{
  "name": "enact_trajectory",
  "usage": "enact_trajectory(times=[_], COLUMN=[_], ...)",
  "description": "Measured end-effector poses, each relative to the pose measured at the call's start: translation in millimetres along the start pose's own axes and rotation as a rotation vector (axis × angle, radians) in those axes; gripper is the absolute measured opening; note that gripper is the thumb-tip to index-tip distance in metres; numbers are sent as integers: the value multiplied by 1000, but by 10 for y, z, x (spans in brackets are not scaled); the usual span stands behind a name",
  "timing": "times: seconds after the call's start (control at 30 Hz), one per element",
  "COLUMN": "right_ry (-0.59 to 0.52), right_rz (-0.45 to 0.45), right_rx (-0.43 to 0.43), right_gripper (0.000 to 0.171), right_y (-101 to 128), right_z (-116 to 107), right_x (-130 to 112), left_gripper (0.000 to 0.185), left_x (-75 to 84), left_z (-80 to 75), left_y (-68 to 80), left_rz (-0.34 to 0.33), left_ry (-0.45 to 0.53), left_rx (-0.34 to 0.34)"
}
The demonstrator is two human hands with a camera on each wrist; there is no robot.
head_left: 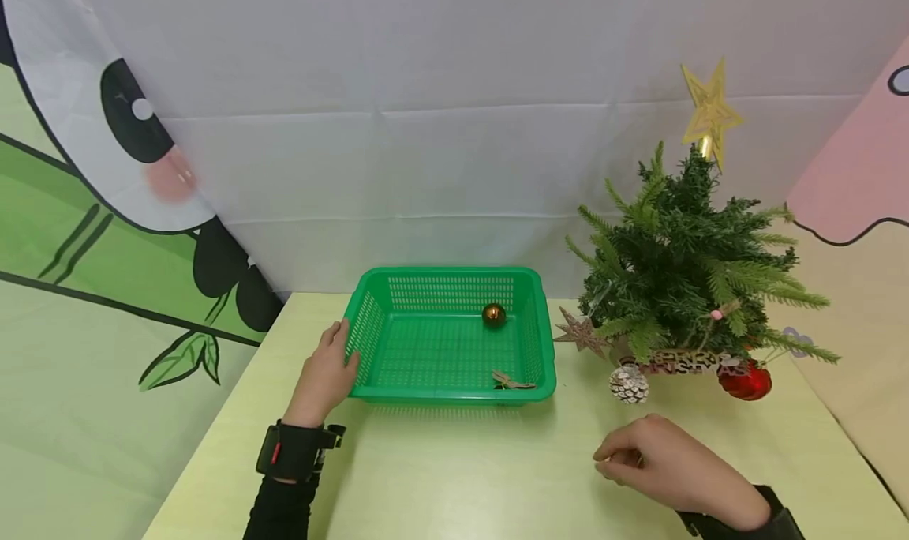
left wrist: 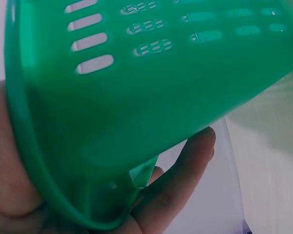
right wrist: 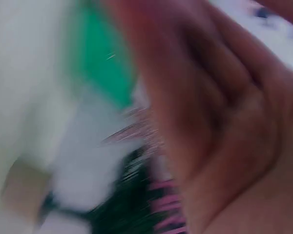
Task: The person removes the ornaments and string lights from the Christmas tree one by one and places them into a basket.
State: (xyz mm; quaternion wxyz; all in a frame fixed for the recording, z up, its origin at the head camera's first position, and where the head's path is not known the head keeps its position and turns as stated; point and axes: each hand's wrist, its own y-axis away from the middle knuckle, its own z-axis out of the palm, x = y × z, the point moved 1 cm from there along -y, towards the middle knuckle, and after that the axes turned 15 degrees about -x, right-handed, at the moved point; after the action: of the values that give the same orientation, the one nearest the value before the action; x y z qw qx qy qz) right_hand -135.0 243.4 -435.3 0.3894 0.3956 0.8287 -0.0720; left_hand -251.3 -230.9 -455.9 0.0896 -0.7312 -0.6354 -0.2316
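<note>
While I watch through the head camera, a pale yellow-green table (head_left: 461, 477) fills the lower half of the view, smooth and matte, backed by a creased white cloth (head_left: 454, 129) hung as a wall. Cartoon-printed panels flank it: a panda on green to the left (head_left: 106, 169), a pink and cream one to the right (head_left: 859, 177).

Near the middle of the table sits a green plastic basket (head_left: 454, 398), rectangular with rounded corners, its walls and floor pierced by rows of small slots. Inside it I see a shiny bronze ball ornament (head_left: 493, 315) toward the back wall and a small tan, thin ornament (head_left: 511, 380) by the front right corner. Just right of the basket stands a small artificial fir tree (head_left: 682, 264) with bristly green needles and a glittery gold star (head_left: 710, 110) on top. At its foot lie a brown star ornament (head_left: 581, 333), a white-frosted pine cone (head_left: 628, 384) and a glossy red bauble (head_left: 746, 380).

My left hand (head_left: 327, 374) grips the basket's left rim; the left wrist view shows the palm against the rim (left wrist: 24, 146) and a finger (left wrist: 185, 165) curled under the wall. My right hand (head_left: 660, 465) hovers low over the bare table in front of the tree, fingers curled inward with the tips drawn together. Something pale shows at the tips, but I cannot tell whether they pinch anything. The right wrist view is too blurred to help.
</note>
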Motion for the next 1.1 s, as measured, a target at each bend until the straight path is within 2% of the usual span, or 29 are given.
enact_trajectory(times=[0.03, 0.1, 0.13, 0.2, 0.23, 0.3, 0.37, 0.43, 0.57, 0.7, 0.73, 0.8, 0.93, 0.97, 1.03, 1.1], right_ry=[-15, 3, 23, 43, 39, 24, 23, 46, 133, 140, 125, 77, 6, -10, -22, -24], right_rz=[-67, -150, -160, -202, -203, -185, -160, -60, 67, 64, 47, -36, -134, -143, -91, -74], right_rx=[95, 391, 547, 797, 860, 890, 874, 846, 849, 892, 901, 923, 929, 935, 948, 972], right_gripper=[9, 11, 14, 21, 22, 25, 25, 19, 10, 9, 9, 17, 19, 18, 11, 9], right_y=[40, 97, 122, 123, 122, 102, 66, 48, 4, -12, -12, -27, 10, 21, 50, 39], right_z=[-23, -70, -93, -107, -122, -123, -128, -159, -218, -223, -219, -177, -153, -153, -188, -202], right_x=[-73, -121, -99, 152, 237, 457, 517, 319, -89, -166, -121, 153, 357, 337, 98, -33], left_gripper=[65, 65, 65, 65, 65, 65, 66, 66, 65, 65, 65, 64, 65, 65, 65, 65], left_x=[0, 1, 4, 9, 7, 14, 15, 16, 11, 3, 7, 12, 19, 19, 21, 19], left_z=[5, 13, 11, 10, 12, 16, 20, 21, 15, 16, 18, 19, 17, 15, 11, 11], left_y=[0, 1, 2, 2, 0, 2, 3, 4, 2, -5, -6, -9, -4, -2, 6, 10], left_rz=[3, 6, 6, 2, -1, -10, -17, -18, -8, 11, 15, 20, 16, 14, 9, 8], left_ry=[-1, -3, -2, -4, -5, -3, -5, -7, -13, -18, -19, -19, -13, -14, -16, -20], left_rx=[4, 13, 17, 18, 14, 4, -5, -5, 9, 31, 34, 37, 22, 19, 19, 21])
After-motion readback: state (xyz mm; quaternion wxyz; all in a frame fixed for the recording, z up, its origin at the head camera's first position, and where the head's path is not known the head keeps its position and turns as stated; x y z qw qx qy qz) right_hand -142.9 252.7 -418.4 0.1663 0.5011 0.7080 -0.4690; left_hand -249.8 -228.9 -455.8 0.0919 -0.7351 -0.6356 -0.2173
